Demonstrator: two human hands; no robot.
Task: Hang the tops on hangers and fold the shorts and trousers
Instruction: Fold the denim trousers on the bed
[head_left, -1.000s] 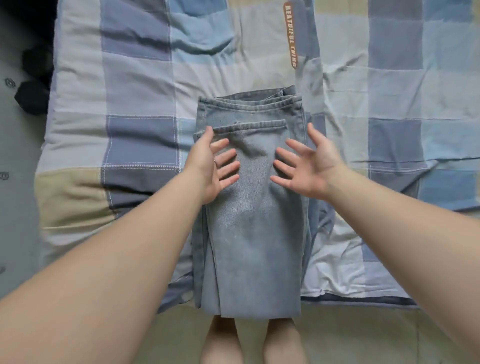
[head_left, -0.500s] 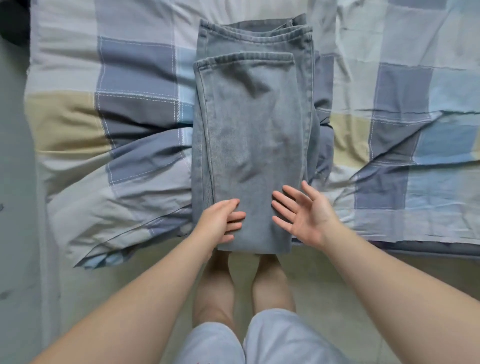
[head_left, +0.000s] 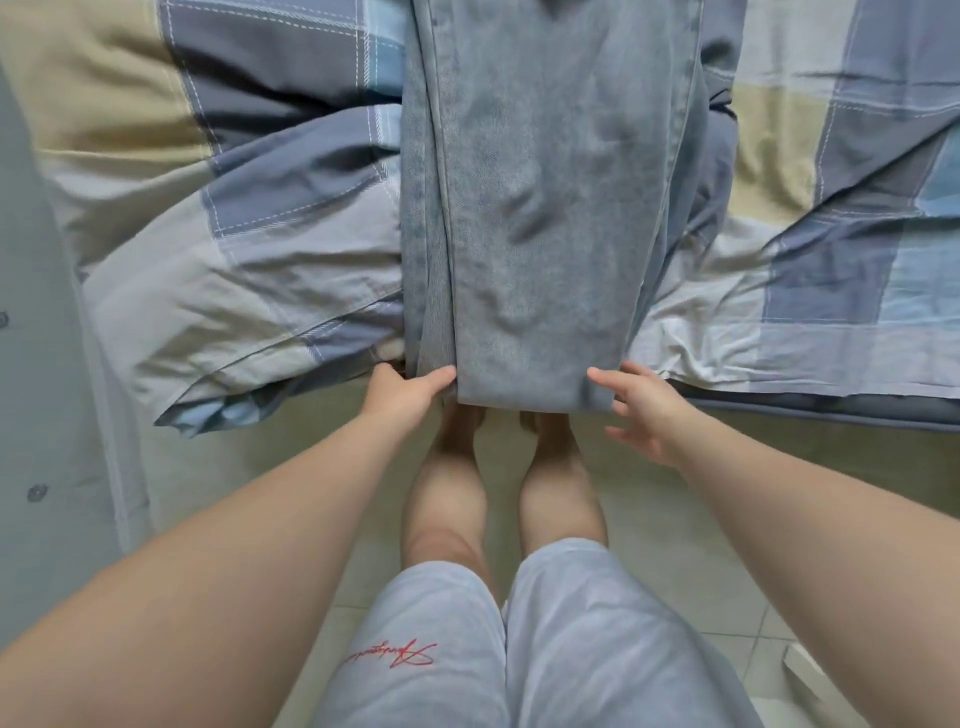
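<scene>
Both hands are shifting outward off the top of the jeans (head_left: 545, 208), whose folded end is hanging over the bed (head_left: 260, 249) edge at 6 o'clock. At its 7 o'clock corner the left hand (head_left: 410, 389) is pinching the edge, while the right hand (head_left: 641, 410), fingers spread, is touching the 5 o'clock corner.

One head-worn view — steep and close.
We look down past our own legs (head_left: 449, 493) to the floor (head_left: 260, 467), facing the near edge of the bed (head_left: 831, 312); the trousers (head_left: 545, 208) run out of frame at the top.
</scene>
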